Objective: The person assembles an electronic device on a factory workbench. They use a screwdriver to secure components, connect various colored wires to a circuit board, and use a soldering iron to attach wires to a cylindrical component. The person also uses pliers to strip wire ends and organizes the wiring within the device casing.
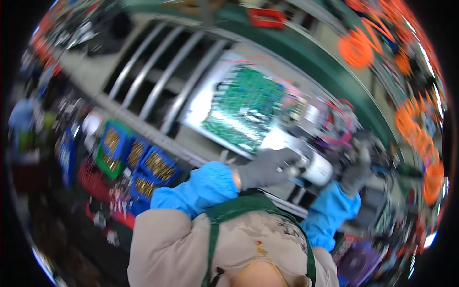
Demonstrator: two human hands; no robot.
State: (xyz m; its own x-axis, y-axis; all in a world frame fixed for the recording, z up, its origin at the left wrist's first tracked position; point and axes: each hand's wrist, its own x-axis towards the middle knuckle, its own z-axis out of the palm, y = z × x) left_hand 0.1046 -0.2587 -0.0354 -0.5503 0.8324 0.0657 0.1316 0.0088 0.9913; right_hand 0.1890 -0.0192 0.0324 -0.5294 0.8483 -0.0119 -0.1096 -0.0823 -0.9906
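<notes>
My left hand (270,168), in a grey glove, is closed with its fingertips at a small shiny piece too blurred to name. It is beside a white cylinder (318,170), and I cannot tell whether they touch. On the right, my gloved right hand (355,174) is smeared by motion close to dark, unclear items. Ahead of my left hand lies a large green circuit board (246,107) on a white panel (196,112). Red and pink wires (342,136) and a pale boxy part (311,115) are bunched right of the board.
Metal rollers (158,71) run to the upper left. Blue bins (158,165) and a green bin (107,165) hold brass-coloured small parts at left. Orange coiled hoses (356,48) hang at right. A red tray (266,17) lies at the far side, a purple container (361,263) at lower right.
</notes>
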